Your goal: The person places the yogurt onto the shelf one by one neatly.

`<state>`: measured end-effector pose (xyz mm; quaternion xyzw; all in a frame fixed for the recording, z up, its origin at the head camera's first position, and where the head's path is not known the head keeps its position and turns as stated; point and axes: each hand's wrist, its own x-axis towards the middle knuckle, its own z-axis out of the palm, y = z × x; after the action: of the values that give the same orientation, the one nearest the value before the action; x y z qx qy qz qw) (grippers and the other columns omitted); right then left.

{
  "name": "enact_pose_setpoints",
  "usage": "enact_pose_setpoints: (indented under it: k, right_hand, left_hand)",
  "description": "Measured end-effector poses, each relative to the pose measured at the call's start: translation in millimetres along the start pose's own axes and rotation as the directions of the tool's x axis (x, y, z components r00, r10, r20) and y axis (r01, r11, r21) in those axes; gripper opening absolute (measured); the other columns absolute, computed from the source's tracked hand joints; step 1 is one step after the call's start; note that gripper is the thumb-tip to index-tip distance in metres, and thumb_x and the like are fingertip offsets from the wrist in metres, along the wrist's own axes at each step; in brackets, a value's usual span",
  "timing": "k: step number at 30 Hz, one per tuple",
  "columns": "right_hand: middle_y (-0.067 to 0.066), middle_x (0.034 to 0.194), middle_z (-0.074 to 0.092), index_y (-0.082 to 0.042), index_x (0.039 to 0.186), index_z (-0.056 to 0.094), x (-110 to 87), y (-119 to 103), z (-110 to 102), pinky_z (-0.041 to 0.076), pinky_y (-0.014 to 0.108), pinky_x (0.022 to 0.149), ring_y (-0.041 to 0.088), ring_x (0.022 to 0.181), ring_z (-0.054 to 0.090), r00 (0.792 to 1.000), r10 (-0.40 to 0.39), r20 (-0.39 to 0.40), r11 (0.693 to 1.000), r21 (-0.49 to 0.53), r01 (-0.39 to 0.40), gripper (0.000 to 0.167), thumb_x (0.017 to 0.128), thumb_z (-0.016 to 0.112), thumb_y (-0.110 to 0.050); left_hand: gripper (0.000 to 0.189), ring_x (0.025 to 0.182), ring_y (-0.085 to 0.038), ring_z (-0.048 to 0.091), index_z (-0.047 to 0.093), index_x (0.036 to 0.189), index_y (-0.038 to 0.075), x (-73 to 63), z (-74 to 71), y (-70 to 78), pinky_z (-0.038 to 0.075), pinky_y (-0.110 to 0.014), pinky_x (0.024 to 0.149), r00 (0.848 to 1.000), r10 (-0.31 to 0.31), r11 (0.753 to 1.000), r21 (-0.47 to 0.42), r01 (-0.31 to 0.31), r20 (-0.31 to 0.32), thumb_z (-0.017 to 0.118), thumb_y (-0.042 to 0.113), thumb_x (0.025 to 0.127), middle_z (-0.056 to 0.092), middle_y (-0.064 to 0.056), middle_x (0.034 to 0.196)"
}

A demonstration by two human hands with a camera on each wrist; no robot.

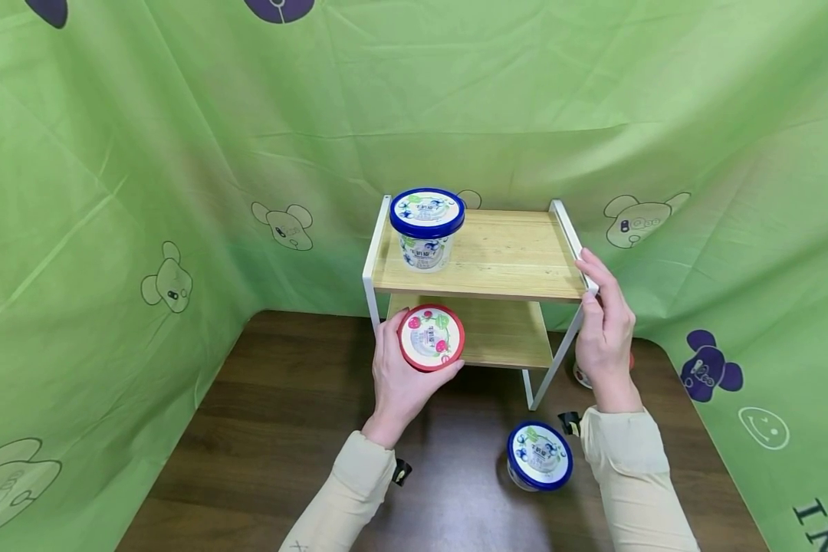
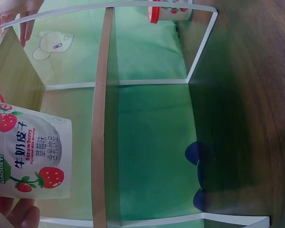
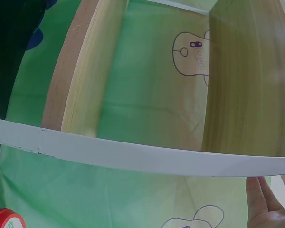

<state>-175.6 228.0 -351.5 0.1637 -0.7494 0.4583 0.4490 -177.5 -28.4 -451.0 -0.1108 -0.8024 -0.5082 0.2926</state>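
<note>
My left hand (image 1: 402, 383) grips a strawberry milk tub (image 1: 432, 337) with a red lid, thumb and fingers around its sides. The tub is held in front of the small two-tier shelf (image 1: 510, 264), lid facing up toward the head camera. In the left wrist view the tub's printed side (image 2: 35, 152) shows strawberries. At the shelf's top right front corner, my right hand (image 1: 606, 330) touches the white metal frame (image 3: 133, 154) with its fingers extended along the outer side. A blue-lidded tub (image 1: 426, 244) stands on the top board at the left.
Another blue-lidded tub (image 1: 540, 456) stands on the dark wooden table (image 1: 262, 429), near my right forearm. Behind my right hand, a red-lidded tub (image 3: 8, 221) is partly hidden. Green cloth (image 1: 497, 92) with cartoon prints hangs around the table.
</note>
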Motion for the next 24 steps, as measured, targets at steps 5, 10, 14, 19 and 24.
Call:
enact_pose_setpoints:
  k: [5, 10, 14, 19, 24]
  right_hand:
    - [0.023, 0.141, 0.057, 0.01, 0.128, 0.061, -0.2, 0.1, 0.2, 0.036, 0.03, 0.114, 0.033, 0.136, 0.049, 1.0, 0.0, -0.003, 1.0, -0.004, 0.0, 0.039, 0.096, 0.042, 0.002]
    - [0.023, 0.14, 0.057, 0.011, 0.128, 0.061, -0.3, 0.1, 0.5, 0.035, 0.031, 0.114, 0.034, 0.136, 0.049, 1.0, -0.006, -0.006, 1.0, -0.006, 0.006, 0.039, 0.096, 0.042, 0.002]
    - [0.023, 0.14, 0.057, 0.011, 0.128, 0.061, -0.2, 0.5, 1.0, 0.035, 0.031, 0.114, 0.033, 0.136, 0.049, 1.0, -0.008, -0.008, 1.0, -0.001, 0.008, 0.039, 0.096, 0.042, 0.002]
    - [0.023, 0.14, 0.058, 0.011, 0.127, 0.061, -0.3, 1.3, 1.0, 0.036, 0.031, 0.114, 0.033, 0.135, 0.049, 1.0, -0.01, -0.01, 1.0, -0.001, 0.01, 0.038, 0.095, 0.042, 0.001]
    - [0.022, 0.141, 0.057, 0.01, 0.129, 0.061, -0.9, 1.6, 0.4, 0.035, 0.03, 0.114, 0.031, 0.137, 0.048, 1.0, 0.004, -0.002, 1.0, -0.004, -0.004, 0.039, 0.096, 0.042, 0.001]
  left_hand:
    - [0.1, 0.121, -0.014, 0.05, 0.041, 0.143, 0.015, 0.7, 1.1, 0.8, 0.055, -0.04, 0.092, 1.0, 0.004, 1.0, -0.009, -0.004, -0.011, 0.095, 0.045, 0.065, 0.05, 0.002, 0.132]
    - [0.099, 0.121, -0.015, 0.05, 0.04, 0.143, 0.013, 1.6, 2.4, 1.1, 0.055, -0.04, 0.093, 0.999, 0.025, 1.0, -0.007, -0.025, -0.022, 0.094, 0.047, 0.067, 0.051, 0.0, 0.132]
    - [0.101, 0.122, -0.016, 0.05, 0.04, 0.143, 0.012, 2.0, 3.8, 0.4, 0.054, -0.041, 0.096, 0.998, 0.047, 0.999, -0.002, -0.047, -0.036, 0.096, 0.042, 0.066, 0.051, -0.002, 0.133]
    - [0.102, 0.123, -0.017, 0.049, 0.04, 0.145, 0.01, 2.6, 5.6, 0.2, 0.053, -0.04, 0.097, 0.997, 0.061, 0.998, 0.0, -0.061, -0.051, 0.098, 0.039, 0.065, 0.05, -0.004, 0.134]
    - [0.102, 0.124, -0.018, 0.047, 0.039, 0.147, 0.01, 3.9, 7.8, 1.0, 0.051, -0.039, 0.099, 0.997, 0.063, 0.998, 0.0, -0.063, -0.047, 0.096, 0.041, 0.068, 0.049, -0.005, 0.135]
